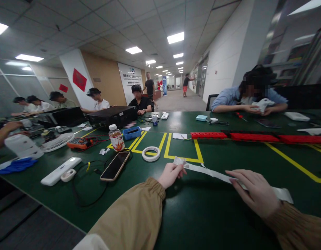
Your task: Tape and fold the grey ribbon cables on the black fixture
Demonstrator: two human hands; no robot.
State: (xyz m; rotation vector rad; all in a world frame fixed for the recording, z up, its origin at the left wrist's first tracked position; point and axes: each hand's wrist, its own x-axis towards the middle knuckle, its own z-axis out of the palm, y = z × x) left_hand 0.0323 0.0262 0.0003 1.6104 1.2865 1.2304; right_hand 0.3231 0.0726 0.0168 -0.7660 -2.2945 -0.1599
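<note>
A long white strip of tape or paper [209, 172] stretches across the green table [202, 215] in front of me. My left hand [171, 174] pinches its left end, fingers closed round it, a little above the table. My right hand [254, 191] lies on the strip further right, fingers stretched out and pressing it down. The strip's right end [284, 194] sticks out past my right hand. A roll of white tape [151, 153] lies just beyond my left hand, next to yellow floor-style markings [182, 158] on the table.
A phone [115, 165], a black cable [84, 184], a white remote-like device [60, 171], a bottle [116, 137], a blue tray [132, 133] and a multimeter [81, 143] lie to the left. Red bars [254, 137] run along the right. Several people sit round the table.
</note>
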